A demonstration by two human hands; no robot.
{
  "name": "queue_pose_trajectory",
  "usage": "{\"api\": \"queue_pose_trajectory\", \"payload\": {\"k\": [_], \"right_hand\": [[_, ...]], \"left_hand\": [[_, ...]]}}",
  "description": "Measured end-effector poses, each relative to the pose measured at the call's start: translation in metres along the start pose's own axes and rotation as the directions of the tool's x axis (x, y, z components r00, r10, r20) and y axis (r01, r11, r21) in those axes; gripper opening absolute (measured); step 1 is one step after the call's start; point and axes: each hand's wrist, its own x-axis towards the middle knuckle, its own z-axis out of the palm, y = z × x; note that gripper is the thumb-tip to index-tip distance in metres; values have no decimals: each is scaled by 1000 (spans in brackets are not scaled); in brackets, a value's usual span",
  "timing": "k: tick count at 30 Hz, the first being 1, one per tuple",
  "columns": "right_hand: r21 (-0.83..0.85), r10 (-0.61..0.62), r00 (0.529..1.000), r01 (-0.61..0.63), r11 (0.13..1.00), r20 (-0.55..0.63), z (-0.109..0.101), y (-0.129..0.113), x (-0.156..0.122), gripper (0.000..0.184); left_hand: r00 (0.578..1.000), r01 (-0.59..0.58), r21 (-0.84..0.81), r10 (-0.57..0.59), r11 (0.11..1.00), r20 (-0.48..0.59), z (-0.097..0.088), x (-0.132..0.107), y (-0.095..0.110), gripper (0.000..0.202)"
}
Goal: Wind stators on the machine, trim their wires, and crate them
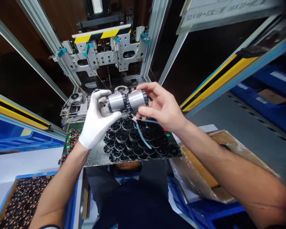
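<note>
My left hand, in a white glove, is closed around a grey cylindrical motor core with black toothed ends. A second core of the same kind sits end to end with it, and my bare right hand grips that one between thumb and fingers. Both are held level above the bench. Just below them lie pliers with light blue handles, resting over stacked black-and-silver cores. Whether the two held cores touch is hard to tell.
A winding machine with steel plates and yellow-black striping stands ahead. Copper-wound parts lie at the bench's left, and more fill a blue-rimmed box at lower left. A plastic-lined carton stands at right. Metal posts frame the machine.
</note>
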Motion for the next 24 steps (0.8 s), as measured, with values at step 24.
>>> {"api": "queue_pose_trajectory", "payload": {"k": [24], "right_hand": [[54,20,999,-22,998,27,47,-57,-63,48]], "left_hand": [[1000,29,-151,-30,988,-3,-11,-71,57,54]]}}
